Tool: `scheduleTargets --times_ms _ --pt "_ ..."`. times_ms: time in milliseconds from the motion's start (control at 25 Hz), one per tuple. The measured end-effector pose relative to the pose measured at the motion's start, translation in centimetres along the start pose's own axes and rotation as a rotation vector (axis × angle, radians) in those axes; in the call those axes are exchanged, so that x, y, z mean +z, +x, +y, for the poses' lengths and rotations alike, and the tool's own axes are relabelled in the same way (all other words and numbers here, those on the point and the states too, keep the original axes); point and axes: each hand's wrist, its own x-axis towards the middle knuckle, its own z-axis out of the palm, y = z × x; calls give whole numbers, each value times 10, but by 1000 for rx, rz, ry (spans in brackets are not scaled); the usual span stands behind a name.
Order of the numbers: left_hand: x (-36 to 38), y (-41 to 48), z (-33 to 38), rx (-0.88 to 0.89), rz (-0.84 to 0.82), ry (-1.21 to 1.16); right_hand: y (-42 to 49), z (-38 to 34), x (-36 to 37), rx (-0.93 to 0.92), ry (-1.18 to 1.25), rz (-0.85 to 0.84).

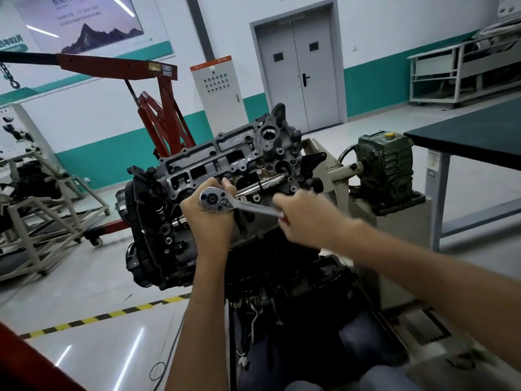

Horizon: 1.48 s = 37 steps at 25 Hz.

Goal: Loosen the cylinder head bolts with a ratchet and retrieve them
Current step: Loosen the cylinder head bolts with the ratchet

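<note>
Fingers [227, 184] are clamped on the chrome steel ratchet [217, 200]: its head is steadied by the left hand [210, 221] at the grey metal cylinder head's [225, 153] near edge, its handle gripped by the right hand [307, 218], seemingly for leverage.

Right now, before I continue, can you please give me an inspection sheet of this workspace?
Surface: cylinder head atop the engine, on a stand with a green gearbox.
Job's things: ratchet held over the head.
Clutter: silver bar lying on the head.
Hands: left hand grips the ratchet's head; right hand, blurred, holds its handle.
Cables: thin wire looped on the floor.
Surroundings: red engine crane, dark-topped table, grey double door.
</note>
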Motion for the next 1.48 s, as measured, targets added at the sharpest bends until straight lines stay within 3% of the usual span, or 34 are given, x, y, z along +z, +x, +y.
scheduleTargets --times_ms 160,360,440,520,680,760,840,920,1040,1120,1200,1280,1480 --pt "-9 6 -1 39 -165 121 29 23 -32 -106 -244 58" --pt "3 -14 -2 12 92 138 -18 -22 33 168 194 42" --pt "15 -14 -2 -75 126 83 -31 -50 55 311 456 17" --pt "20 -9 -4 -132 110 32 -36 -64 67 330 567 20" --pt "3 1 -7 -16 -52 -1 -16 -16 30 122 224 -4" --pt "-6 10 -7 28 -210 109 5 15 -4 2 -11 7" --pt "-11 13 -4 78 -253 212 19 24 -20 -68 -144 57" --pt "-10 5 -1 76 -145 225 12 16 -11 -38 -75 59" --pt "2 -16 1 51 27 146 -16 -14 32 156 194 79" --pt "14 -17 2 8 75 112 -28 -37 54 288 404 60" --pt "20 -13 2 -18 60 39 -33 -51 64 301 494 40" --pt "15 -7 -1 -27 47 -3 -29 -40 53 237 421 20" --pt "-3 3 -7 29 -107 149 12 19 -10 4 -91 39"
